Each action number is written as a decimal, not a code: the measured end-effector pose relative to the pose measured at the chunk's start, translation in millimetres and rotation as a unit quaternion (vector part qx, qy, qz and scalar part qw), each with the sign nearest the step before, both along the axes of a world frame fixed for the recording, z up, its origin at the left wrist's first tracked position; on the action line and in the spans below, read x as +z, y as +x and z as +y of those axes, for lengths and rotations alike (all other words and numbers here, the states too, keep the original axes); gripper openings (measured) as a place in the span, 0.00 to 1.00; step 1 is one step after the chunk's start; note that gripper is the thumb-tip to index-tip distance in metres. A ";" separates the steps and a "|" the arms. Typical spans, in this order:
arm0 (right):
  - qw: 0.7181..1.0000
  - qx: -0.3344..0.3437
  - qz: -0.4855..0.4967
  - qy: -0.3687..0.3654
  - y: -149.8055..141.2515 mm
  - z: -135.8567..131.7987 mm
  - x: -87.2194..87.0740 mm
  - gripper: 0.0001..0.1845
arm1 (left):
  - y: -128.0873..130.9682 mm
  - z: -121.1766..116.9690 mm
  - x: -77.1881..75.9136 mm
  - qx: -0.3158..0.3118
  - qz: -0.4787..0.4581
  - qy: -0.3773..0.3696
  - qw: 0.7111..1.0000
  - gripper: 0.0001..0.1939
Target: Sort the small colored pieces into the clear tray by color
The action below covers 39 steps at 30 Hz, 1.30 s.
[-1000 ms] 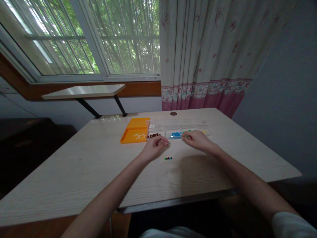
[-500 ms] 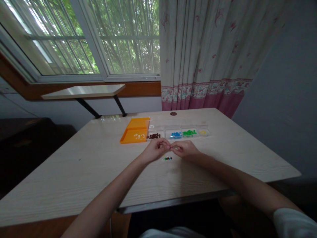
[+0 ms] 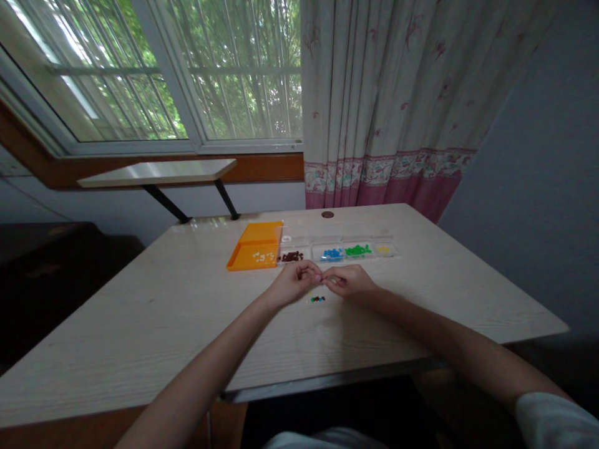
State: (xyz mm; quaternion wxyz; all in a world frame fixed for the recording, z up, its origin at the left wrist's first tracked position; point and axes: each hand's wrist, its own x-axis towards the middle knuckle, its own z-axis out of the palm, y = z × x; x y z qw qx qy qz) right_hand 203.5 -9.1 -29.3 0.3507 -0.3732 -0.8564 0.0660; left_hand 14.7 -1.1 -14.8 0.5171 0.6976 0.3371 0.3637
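Lying lowest and broadest, a pale wooden table [image 3: 187, 337], with an orange box [image 3: 259, 231] open toward its far side. Hanging beyond and to the right of the box, a flowered curtain [image 3: 393, 93]; raised beyond it to the left, a small shelf [image 3: 163, 173]. Running out to the right of the box, clear trays [image 3: 316, 254]. Held nearer than the box and to its right, the left hand [image 3: 296, 279]; farther right, the right hand [image 3: 350, 280], meeting or nearly meeting it at the fingertips. Heaped in the trays, going rightward from the box, brown pieces [image 3: 292, 256], blue pieces [image 3: 332, 254], green pieces [image 3: 358, 251] and yellow pieces [image 3: 384, 249]; scattered inside the box, white pieces [image 3: 262, 256]. Laid nearer than the box and to its right, just below the hands, a short mixed-colour row [image 3: 317, 299]. Judging from that, only a small share done, with most pieces loose in heaps. Pressed together at the tips, thumb and finger of each hand; cannot make out any piece between. For moving, a broad stretch of wood left of the box and nearer than it, out to the front edge; tighter right of the box, with tray rims close beyond the fingers.
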 end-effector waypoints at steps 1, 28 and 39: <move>1.000 0.000 0.001 0.005 0.4 0.1 1.2 0.10 | -0.4 0.6 0.3 0.007 0.005 0.008 1.000 0.14; 0.978 -0.111 0.097 0.145 19.0 8.6 18.7 0.12 | -2.5 -14.6 9.8 -0.103 0.343 0.312 0.880 0.08; 0.993 -0.112 0.040 0.011 18.1 15.5 26.8 0.13 | -6.0 -13.0 14.0 -0.041 0.301 0.263 0.916 0.09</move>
